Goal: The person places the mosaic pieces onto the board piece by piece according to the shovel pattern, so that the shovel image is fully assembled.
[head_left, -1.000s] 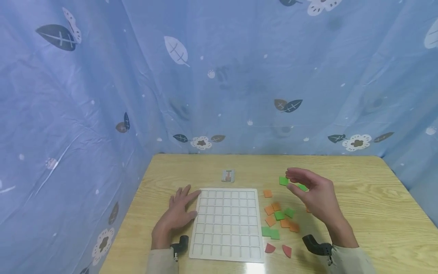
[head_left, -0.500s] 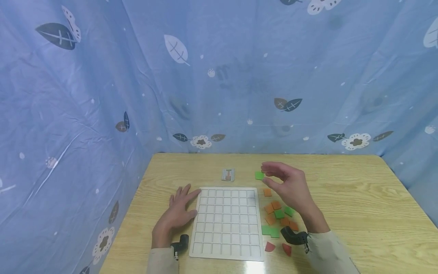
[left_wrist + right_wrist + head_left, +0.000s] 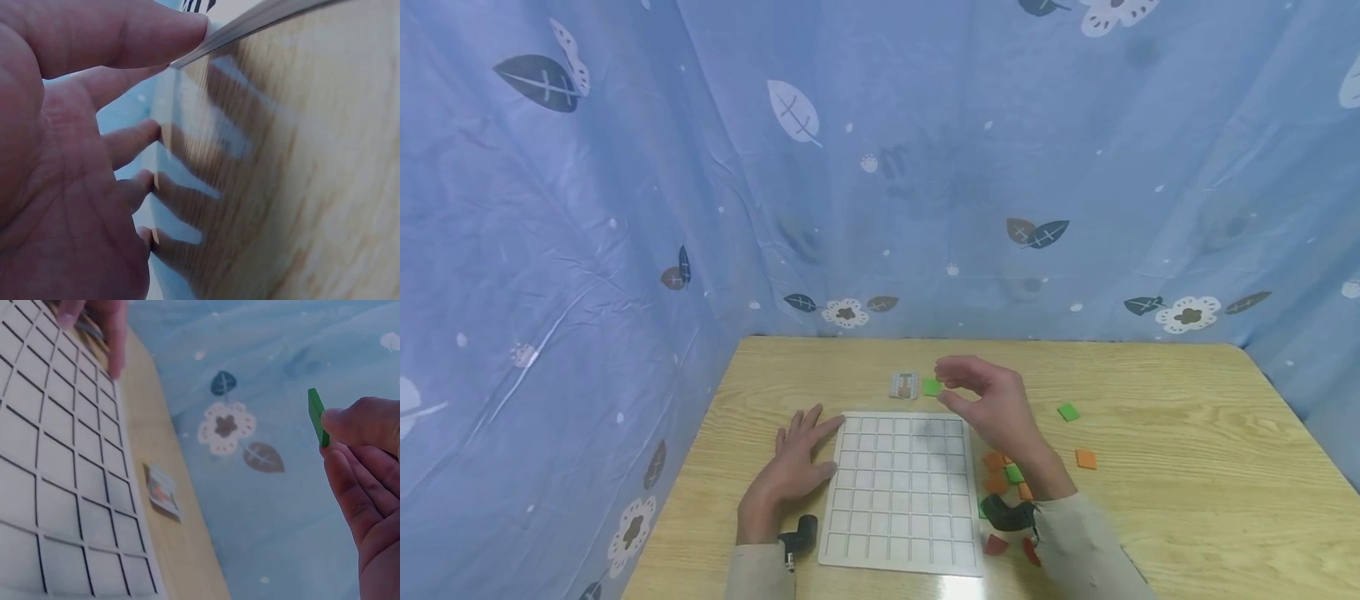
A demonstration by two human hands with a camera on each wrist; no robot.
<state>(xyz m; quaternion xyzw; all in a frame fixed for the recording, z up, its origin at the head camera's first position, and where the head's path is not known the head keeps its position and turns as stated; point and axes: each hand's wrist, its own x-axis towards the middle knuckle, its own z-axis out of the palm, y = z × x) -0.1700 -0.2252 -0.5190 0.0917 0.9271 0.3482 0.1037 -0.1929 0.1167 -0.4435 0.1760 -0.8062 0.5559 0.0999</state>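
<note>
My right hand [image 3: 992, 408] pinches a small green square tile [image 3: 931, 387] between thumb and fingertips, above the table behind the white grid board [image 3: 898, 492]. In the right wrist view that tile [image 3: 317, 417] stands nearly edge-on, clear of the board. My left hand [image 3: 793, 462] lies with its fingers spread at the board's left edge. Its thumb touches the edge in the left wrist view, and the other fingertips rest on the wood. All the board's squares in view are bare. A small card printed with a pattern [image 3: 904, 386] lies behind the board.
Right of the board lie several orange [image 3: 996, 482] and green tiles [image 3: 1014, 473], partly hidden by my right forearm. Two red quarter-round pieces [image 3: 996, 545] lie nearer me. A green tile [image 3: 1068, 412] and an orange tile [image 3: 1086, 458] lie farther right. A blue curtain [image 3: 880, 167] hangs behind.
My right hand has carried the green tile leftward from the right side of the table to near the card. The left hand stays at the board's edge.
</note>
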